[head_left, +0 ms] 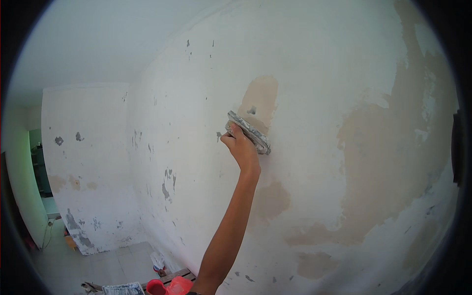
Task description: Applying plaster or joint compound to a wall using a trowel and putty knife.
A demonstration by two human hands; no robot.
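Note:
My right hand [241,146] is raised to the wall, closed round the grip of a plastering trowel [250,132]. Grey and white filler crusts the trowel, whose long blade lies slantwise against the white wall [309,123] or very near it. Just above the blade is a beige patch [262,96] with a small grey spot [252,110] in it. Part of the grip and most of my fingers are hidden. The bare forearm comes up from the lower edge. My left hand is out of the picture.
Large beige areas [378,152] cover the wall at right; grey chips [166,191] mark it at left. Below stand a red container [156,287], a red plastic bag [180,285] and a white-smeared flat piece [123,289] by wooden slats. A doorway [42,167] opens far left.

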